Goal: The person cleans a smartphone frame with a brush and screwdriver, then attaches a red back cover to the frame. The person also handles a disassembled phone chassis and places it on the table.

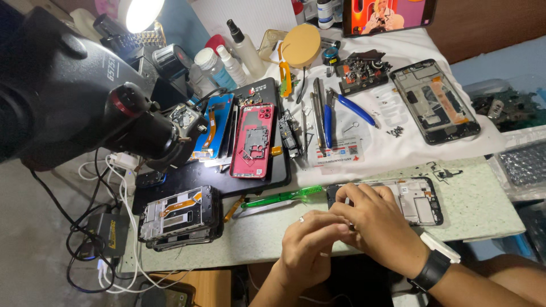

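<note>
My left hand (pixel 310 241) and my right hand (pixel 378 224) meet at the near edge of the workbench, fingertips pinched together on something small that I cannot make out. My right hand, with a black band on its wrist (pixel 432 270), rests over the left end of an opened phone frame (pixel 415 199) lying flat. A green toothbrush (pixel 278 198) lies just left of that frame.
A stack of opened phone frames (pixel 179 216) sits at the near left. A red phone back (pixel 253 140) and a blue one (pixel 213 125) lie on a black mat. Tweezers and blue-handled pliers (pixel 352 108) lie mid-bench, another open phone (pixel 435 102) at right, a microscope (pixel 85 96) at left.
</note>
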